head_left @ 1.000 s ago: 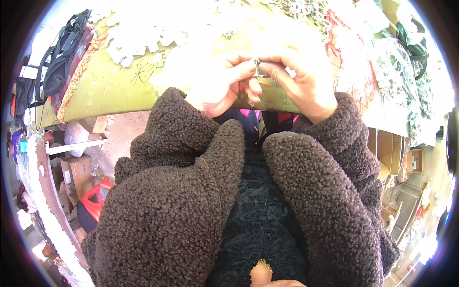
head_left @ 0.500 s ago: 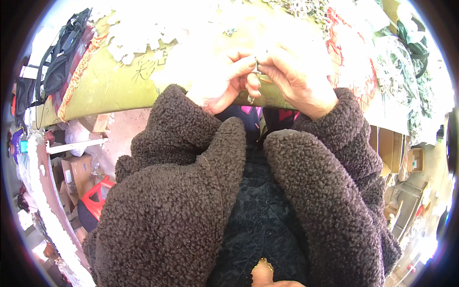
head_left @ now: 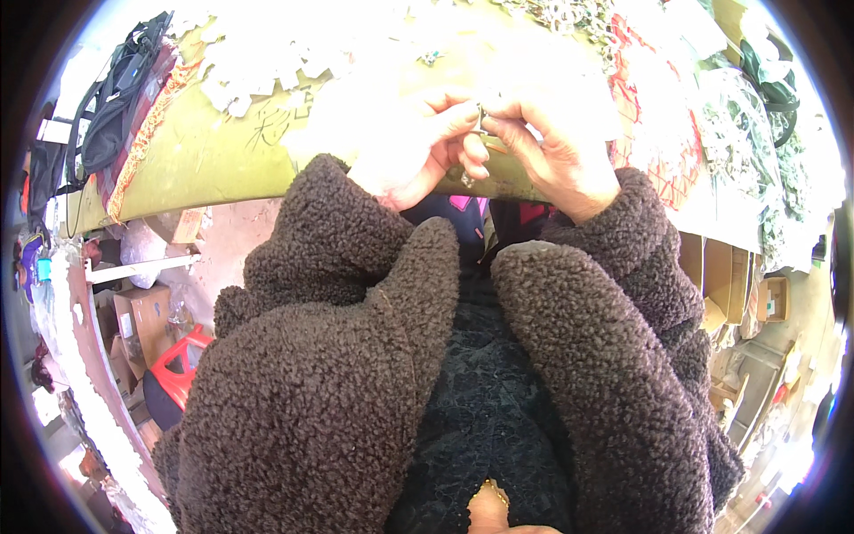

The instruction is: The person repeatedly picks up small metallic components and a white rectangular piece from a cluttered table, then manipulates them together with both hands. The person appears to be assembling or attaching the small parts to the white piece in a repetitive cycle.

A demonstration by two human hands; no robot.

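Near the front edge of a yellow-green table (head_left: 222, 169), my two hands meet at the fingertips. My left hand (head_left: 416, 153) pinches a small metal-looking piece (head_left: 482, 114), its exact kind too small to tell. A tiny shiny bit (head_left: 467, 180) hangs below the left fingers; whether it belongs to the same piece I cannot tell. From the other side, my right hand (head_left: 565, 151) has thumb and forefinger closed at the top of the piece, mostly hiding it. Strong glare washes out the backs of both hands.
White pieces (head_left: 267, 76) lie at the back left, a small silvery-green bit (head_left: 431, 59) beyond my hands. Red netting (head_left: 654, 107) and clear plastic bags (head_left: 738, 125) lie at the right. A black bag (head_left: 120, 89) sits far left; a red stool (head_left: 178, 369) and cardboard box (head_left: 144, 325) stand below.
My right hand has shifted slightly left and its thumb and forefinger have changed angle, with a gap now showing between them. The left hand stays almost still.
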